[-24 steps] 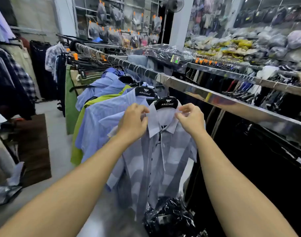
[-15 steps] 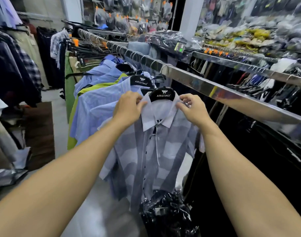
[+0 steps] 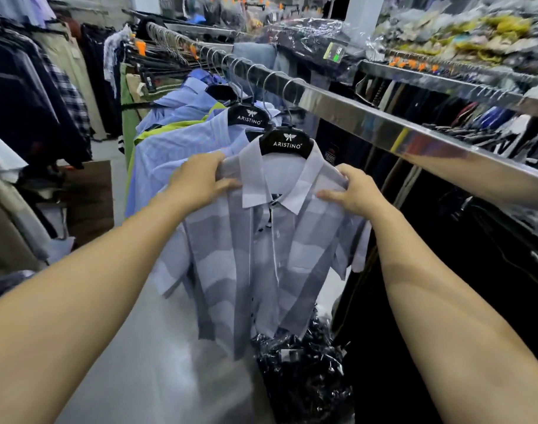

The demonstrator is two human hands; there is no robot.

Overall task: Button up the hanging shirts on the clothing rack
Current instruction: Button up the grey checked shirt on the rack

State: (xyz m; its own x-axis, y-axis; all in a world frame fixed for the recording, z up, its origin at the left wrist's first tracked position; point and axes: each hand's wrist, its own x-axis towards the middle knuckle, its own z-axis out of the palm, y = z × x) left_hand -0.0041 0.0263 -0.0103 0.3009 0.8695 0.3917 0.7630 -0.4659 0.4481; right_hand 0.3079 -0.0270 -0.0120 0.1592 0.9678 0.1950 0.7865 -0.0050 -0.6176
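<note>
A grey and pale blue striped short-sleeved shirt hangs on a black hanger from the shiny metal rail of the clothing rack. Its collar lies folded down and its front placket runs closed below it. My left hand grips the shirt's left shoulder beside the collar. On the other side, my right hand holds the right shoulder, thumb pressed on the fabric. More blue shirts hang behind it on the same rail.
A black plastic-wrapped bundle lies on the floor under the shirt. Dark clothes hang at the right below the rail, more garments at the left. Bagged goods pile on the shelf behind. A brown mat lies on the floor.
Both hands moved apart from the collar tips outward to the shirt's shoulders. The view dipped and came closer to the shirt.
</note>
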